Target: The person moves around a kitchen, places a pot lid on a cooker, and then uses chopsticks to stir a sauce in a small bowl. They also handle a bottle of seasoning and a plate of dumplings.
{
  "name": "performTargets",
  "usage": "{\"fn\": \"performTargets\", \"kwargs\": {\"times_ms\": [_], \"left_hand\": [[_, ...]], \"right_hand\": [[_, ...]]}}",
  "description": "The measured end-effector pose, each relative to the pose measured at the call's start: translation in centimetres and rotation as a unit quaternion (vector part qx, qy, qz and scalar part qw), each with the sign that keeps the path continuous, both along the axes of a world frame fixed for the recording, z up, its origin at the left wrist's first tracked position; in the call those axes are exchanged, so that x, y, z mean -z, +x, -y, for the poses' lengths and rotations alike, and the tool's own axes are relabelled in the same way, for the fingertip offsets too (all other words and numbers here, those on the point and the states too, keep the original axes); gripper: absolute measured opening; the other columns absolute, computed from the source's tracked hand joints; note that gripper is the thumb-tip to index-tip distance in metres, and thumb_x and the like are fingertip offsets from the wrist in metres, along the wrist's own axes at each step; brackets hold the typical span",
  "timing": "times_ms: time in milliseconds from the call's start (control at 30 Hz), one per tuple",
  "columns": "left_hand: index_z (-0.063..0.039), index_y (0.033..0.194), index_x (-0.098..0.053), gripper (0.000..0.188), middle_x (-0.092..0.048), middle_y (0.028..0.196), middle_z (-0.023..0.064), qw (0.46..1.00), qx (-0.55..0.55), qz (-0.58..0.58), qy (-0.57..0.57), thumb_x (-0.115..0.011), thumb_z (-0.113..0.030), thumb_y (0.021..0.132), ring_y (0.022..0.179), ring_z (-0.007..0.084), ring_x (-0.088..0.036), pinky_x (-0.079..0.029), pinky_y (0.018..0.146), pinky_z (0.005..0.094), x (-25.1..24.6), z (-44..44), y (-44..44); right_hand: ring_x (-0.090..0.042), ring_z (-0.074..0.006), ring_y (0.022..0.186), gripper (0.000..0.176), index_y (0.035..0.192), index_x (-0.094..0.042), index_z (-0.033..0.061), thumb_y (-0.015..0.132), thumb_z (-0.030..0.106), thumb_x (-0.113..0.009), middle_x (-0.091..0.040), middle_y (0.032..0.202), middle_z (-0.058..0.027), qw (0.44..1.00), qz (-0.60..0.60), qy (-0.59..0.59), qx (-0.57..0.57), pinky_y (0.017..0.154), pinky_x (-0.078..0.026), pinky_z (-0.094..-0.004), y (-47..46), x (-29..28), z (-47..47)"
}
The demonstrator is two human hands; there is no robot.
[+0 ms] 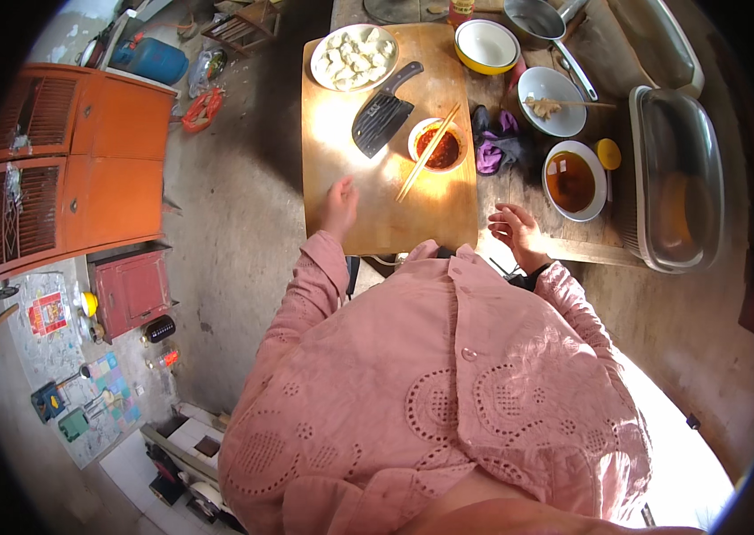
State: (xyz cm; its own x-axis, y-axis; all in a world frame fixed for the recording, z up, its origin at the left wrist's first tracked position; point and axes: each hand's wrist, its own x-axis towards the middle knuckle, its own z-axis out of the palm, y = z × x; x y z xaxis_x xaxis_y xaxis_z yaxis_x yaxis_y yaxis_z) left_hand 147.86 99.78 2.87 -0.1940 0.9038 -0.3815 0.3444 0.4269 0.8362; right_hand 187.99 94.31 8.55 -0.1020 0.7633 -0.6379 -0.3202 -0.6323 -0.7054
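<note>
My left hand (340, 206) is over the near left part of a wooden cutting board (377, 221), holding nothing. To the right of the board's near edge is my right hand (516, 231), empty with loosely curled fingers. A black-bladed cleaver (382, 122) lies on the board beyond my left hand. Right of it stands a small white bowl (415, 128) of red chili sauce (433, 155), with a pair of chopsticks (415, 175) resting across its rim. At the far left corner of the board is a bowl (315, 75) filled with dumplings (355, 60).
Right of the board are a bowl of dark liquid (571, 180), a yellow lid (607, 154), a bowl (567, 83) with a chopstick, purple-and-black cloth (498, 148), a yellow-white bowl (487, 45) and a saucepan (536, 19). A lidded plastic bin (684, 180) stands at the table's right edge.
</note>
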Motion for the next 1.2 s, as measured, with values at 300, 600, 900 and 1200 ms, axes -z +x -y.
{"fn": "performTargets", "kwargs": {"times_ms": [300,600,900,1200], "left_hand": [[-0.004,0.107,-0.066,0.033,-0.068,0.105,0.0161,0.973,0.063,-0.218,0.046,-0.067,-0.025,0.081,0.101,0.0282,-0.065,-0.051,0.086,0.0354,2.8,-13.3,-2.3],[-0.003,0.101,-0.068,0.032,-0.07,0.09,0.0155,0.984,0.086,-0.146,0.059,-0.063,-0.022,0.075,0.085,0.0297,-0.067,-0.052,0.08,0.0367,3.6,-15.9,3.7],[-0.002,0.12,-0.061,0.049,-0.066,0.086,0.0086,0.985,0.136,-0.004,0.102,-0.072,-0.02,0.076,0.078,0.0185,-0.063,-0.051,0.073,0.032,5.8,-15.7,3.8],[0.003,0.136,-0.044,0.048,-0.047,0.14,0.0179,0.998,0.051,0.027,-0.005,-0.057,-0.008,0.091,0.128,0.0248,-0.047,-0.037,0.106,0.0344,1.0,-2.4,-6.1]], "right_hand": [[-0.062,-0.0149,0.085,0.026,0.118,-0.055,0.0038,0.096,0.017,-0.051,-0.064,0.097,-0.0074,0.998,0.041,-0.002,0.052,0.079,-0.052,-0.029,0.7,-0.5,5.5],[-0.064,-0.0148,0.083,0.025,0.116,-0.056,0.0046,0.095,0.017,-0.054,-0.066,0.095,-0.0068,0.986,0.042,-0.043,0.153,0.077,-0.052,-0.0281,1.5,-0.1,8.3],[-0.065,-0.0155,0.085,0.027,0.115,-0.057,0.0017,0.094,0.018,-0.056,-0.066,0.096,-0.0089,0.988,0.041,-0.006,0.15,0.076,-0.053,-0.0274,0.9,-0.5,7.7],[-0.06,-0.0103,0.066,0.018,0.104,-0.063,0.0018,0.088,0.008,-0.059,-0.061,0.074,-0.0021,0.987,0.11,0.078,0.084,0.062,-0.051,-0.0245,-0.1,0.7,7.4]]}}
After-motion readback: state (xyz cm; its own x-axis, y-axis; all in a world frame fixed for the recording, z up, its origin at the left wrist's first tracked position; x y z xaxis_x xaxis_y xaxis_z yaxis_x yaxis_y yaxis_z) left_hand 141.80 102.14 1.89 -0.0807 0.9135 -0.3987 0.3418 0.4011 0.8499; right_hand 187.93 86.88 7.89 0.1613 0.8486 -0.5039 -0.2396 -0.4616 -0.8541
